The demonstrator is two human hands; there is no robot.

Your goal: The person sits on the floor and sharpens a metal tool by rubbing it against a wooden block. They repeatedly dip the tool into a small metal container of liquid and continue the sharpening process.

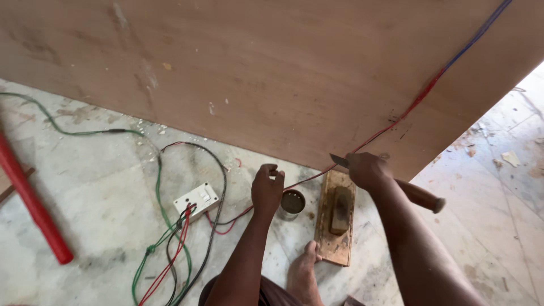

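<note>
A small round tin (293, 202) stands on the stone floor (96, 226), and it has dark liquid in it. The left hand (267, 190) hangs just beside the tin, on its left. The fingers of this hand are curled in, and the grip pinches a thin red wire (396, 120) between the fingertips. The red wire runs from that hand up to the right, across a big brown wooden board (255, 73) that leans over the floor. The left arm reaches straight out from the body. The right hand (367, 170) is a little to the right of the left one, near the bottom edge of the board. Its grip is wrapped tight around a chisel (419, 195). The metal blade (340, 161) sticks out to the left of the fist, touching or very close to the red wire. The wooden handle sticks out to the right. The right arm is bent, with the elbow low. Just under the right hand lies a flat wooden block (335, 218) with a dark stone set in it. A bare foot (303, 272) touches the near end of the block. More to the left, a white switch box (196, 199) lies on the floor with green, red and black wires (164, 255) around it. A red pipe (31, 204) lies far to the left.
</note>
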